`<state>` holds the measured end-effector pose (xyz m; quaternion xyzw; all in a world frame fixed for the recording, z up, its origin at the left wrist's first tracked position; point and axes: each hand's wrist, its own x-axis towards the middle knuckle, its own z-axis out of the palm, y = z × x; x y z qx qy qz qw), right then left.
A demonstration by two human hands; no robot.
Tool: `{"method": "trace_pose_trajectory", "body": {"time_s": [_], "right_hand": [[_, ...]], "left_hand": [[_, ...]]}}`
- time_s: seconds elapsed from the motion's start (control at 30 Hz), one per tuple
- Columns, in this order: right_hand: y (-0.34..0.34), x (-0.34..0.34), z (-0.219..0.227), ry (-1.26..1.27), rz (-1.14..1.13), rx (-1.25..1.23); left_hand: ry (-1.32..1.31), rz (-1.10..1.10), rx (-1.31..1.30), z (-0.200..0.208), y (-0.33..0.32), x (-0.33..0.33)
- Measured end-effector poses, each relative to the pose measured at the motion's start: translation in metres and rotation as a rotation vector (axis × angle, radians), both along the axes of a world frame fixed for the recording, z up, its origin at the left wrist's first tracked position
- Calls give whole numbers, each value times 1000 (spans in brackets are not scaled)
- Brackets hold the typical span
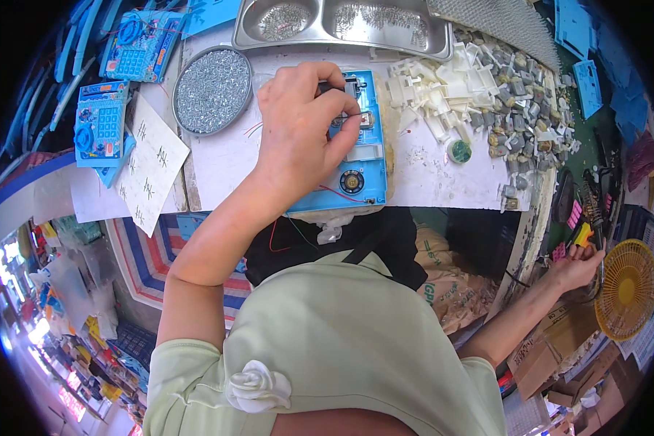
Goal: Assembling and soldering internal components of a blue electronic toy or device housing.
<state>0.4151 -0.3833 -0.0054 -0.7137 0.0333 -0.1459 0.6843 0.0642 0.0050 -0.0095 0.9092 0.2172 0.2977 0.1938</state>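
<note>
My left hand (303, 125) reaches over a blue plastic housing (368, 150), its thumb and fingers pinched together at the upper part. Whatever sits between those fingertips is mostly hidden by them. A round black speaker (352, 182) is set in the housing's near end, with thin red wires beside it. Far to the right, my right hand (580, 267) is closed at the lower end of a yellow and black tool (583, 234), below a dark coiled cord (593, 207). The tool's exact kind is too small to make out.
A round tray of small screws (212, 91) lies left of the housing. Beyond is a steel divided tray (443, 45) of metal bits. White plastic parts (443, 91) and small grey motors (519, 102) heap on the right. Blue printed panels (103, 122) and a yellow basket (627, 291) flank the table.
</note>
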Motion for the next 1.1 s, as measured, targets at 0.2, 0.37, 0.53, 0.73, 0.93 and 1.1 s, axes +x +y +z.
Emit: {"method": "trace_pose_trajectory", "body": {"time_s": [0.2,0.37,0.53,0.73,0.93,1.1], "right_hand": [[-53,-39,14,-253,-48,130],[-29,-85,14,-107,430,345],[117,-155,-5,-83,963,18],[192,-176,-18,-221,1249,-52],[210,-179,-20,-372,1277,-110],[212,-180,-20,-402,1287,-136]], "left_hand": [[61,19,-5,-5,0,4],[107,7,34,-3,2,4],[154,-32,85,6,2,8],[171,-22,105,4,2,10],[183,-16,106,5,2,9],[174,-22,111,4,3,9]]}}
